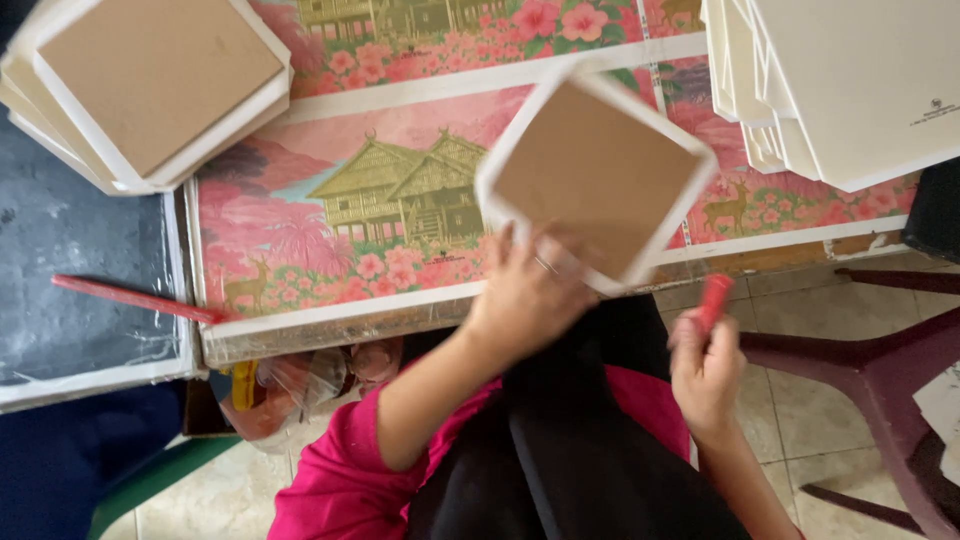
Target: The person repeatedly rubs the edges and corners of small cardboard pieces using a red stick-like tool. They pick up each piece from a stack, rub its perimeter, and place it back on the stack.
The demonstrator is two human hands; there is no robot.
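A table [330,310] covered with a pink printed cloth of houses, deer and flowers carries two stacks of square white-edged boards, one at the upper left [150,90] and one at the upper right [830,80], both cut off by the frame. Over the table's near edge the left hand [525,295] is closed on the lower corner of a square white-framed brown board [597,175], held tilted. The right hand [705,370] is wrapped around a small red stick-like tool [714,298]. Steadying the board flat before bringing the tool near would seem wise. Motion blur hides the fingers' exact grip and the tool's tip.
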